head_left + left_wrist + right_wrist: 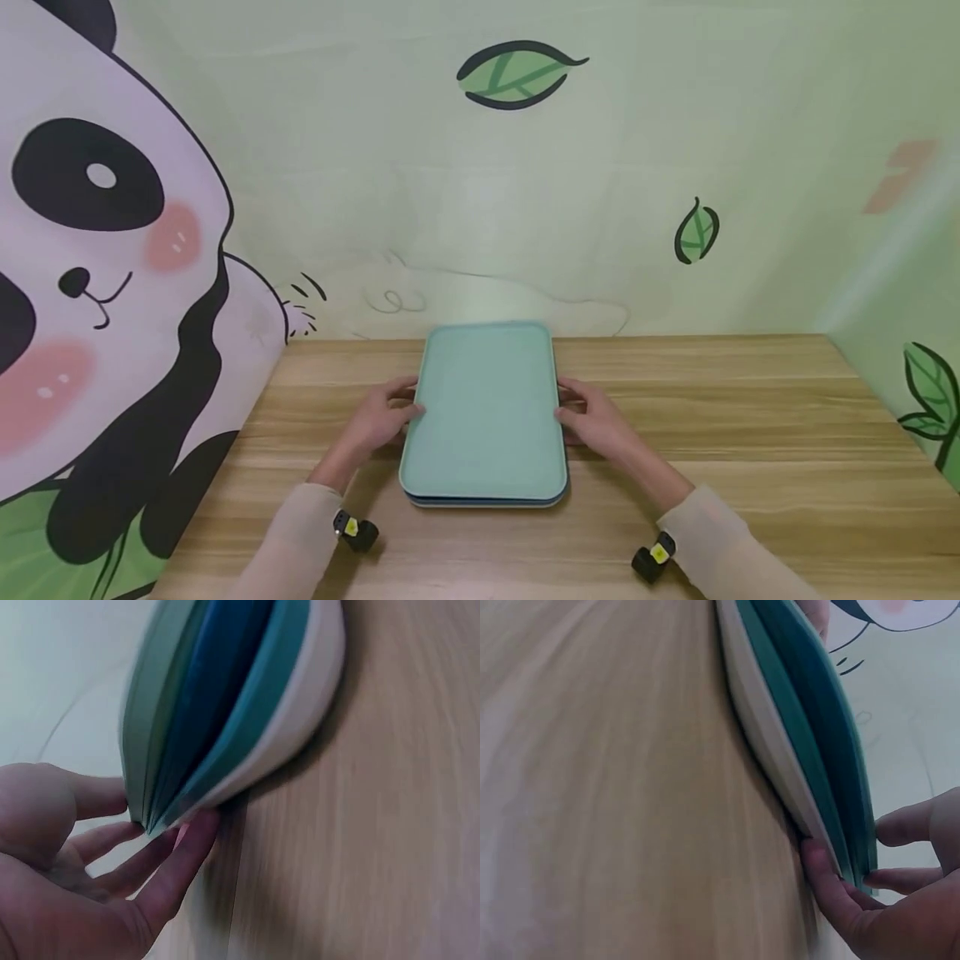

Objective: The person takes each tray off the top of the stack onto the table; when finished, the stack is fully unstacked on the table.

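Light-brown wood grain covers the tabletop [750,433], which meets a pale green backdrop [337,183] at its far edge. Printed on that backdrop are a large panda [97,242] at the left, two drifting leaves [517,75] above the table and a leafy sprig [930,392] at the far right. Near the table's middle sits a stack of rectangular trays [483,408], its far end overlapping the foot of the backdrop.

Each hand grips one long side of the stack: the left hand [377,419] and the right hand [600,421] both have a thumb at the upper rim and fingers curled in lower down. Pale sleeves [296,533] cover both forearms, a small black device [360,533] at each cuff.

Several fingers are hidden behind the stack's edges in the head view, and the panda and both sleeves are cut off by the frame. Under the mint-green top, the left wrist view shows dark blue [217,652], teal and cream layers, blurred; the exact number of trays cannot be told. Faint looping lines on the backdrop could be drawing or creases.
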Demonstrator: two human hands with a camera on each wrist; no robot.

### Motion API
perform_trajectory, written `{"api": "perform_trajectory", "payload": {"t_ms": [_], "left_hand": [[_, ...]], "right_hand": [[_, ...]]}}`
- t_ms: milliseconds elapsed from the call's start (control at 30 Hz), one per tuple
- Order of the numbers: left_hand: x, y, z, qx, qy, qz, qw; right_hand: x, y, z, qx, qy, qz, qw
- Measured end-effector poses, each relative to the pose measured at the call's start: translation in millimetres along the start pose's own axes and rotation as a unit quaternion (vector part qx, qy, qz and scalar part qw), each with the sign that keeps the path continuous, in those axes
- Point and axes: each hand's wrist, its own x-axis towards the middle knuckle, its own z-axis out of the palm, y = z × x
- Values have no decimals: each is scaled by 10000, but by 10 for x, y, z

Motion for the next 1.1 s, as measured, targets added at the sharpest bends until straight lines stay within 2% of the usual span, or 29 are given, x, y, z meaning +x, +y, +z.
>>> {"api": "perform_trajectory", "payload": {"t_ms": [133,267,400,533,633,767,967,1100], "left_hand": [[-29,2,-22,202,-273,135,9993],[-98,10,-88,299,-428,-54,9986],[-155,9,-102,393,-411,-306,9979],[-165,34,-62,545,-455,-326,9969],[-165,67,-51,672,-601,-232,9957],[-183,98,-81,572,-780,-243,9950],[-244,102,-160,334,-774,-400,9956],[-259,115,-177,301,-736,-376,9961]], "right_hand": [[-13,35,-5,-262,99,-135,9995],[-17,52,25,-305,110,-169,9993],[-13,71,30,-237,68,-130,9996],[-34,68,-5,-160,6,-80,9998],[-49,55,-31,-118,-56,-45,9999],[-48,50,-36,-33,-113,-31,9999],[-9,53,-4,3,-165,-109,9998],[-22,42,2,-24,-135,-166,9998]]}}
